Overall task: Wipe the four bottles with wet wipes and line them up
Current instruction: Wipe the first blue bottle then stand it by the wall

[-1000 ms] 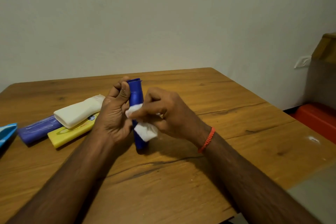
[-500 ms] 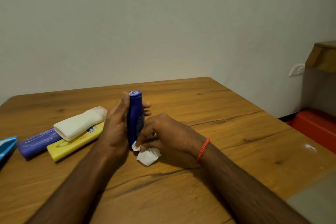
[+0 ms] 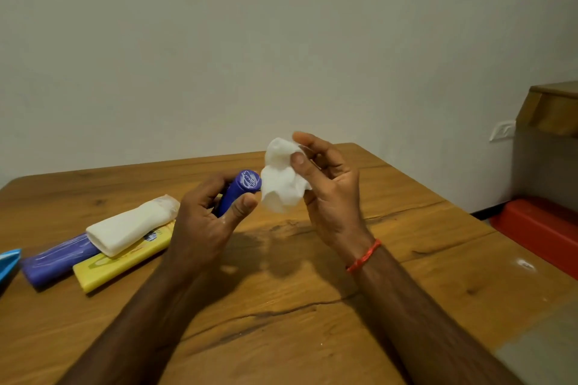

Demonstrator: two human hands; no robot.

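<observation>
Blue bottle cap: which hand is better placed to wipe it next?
Probably the right hand: it holds the wet wipe beside the cap, while the left hand grips the blue bottle.

Mid-frame, the left hand (image 3: pixel 206 222) curls its fingers (image 3: pixel 247 203) round a blue bottle (image 3: pixel 239 189), tilted above the wooden bench (image 3: pixel 312 306). Just right of it, the right hand (image 3: pixel 331 197) pinches a crumpled white wipe (image 3: pixel 281 184). At lower left, a white bottle (image 3: pixel 131 228) lies across a yellow bottle (image 3: pixel 122 262) and a purple bottle (image 3: pixel 56 261).
</observation>
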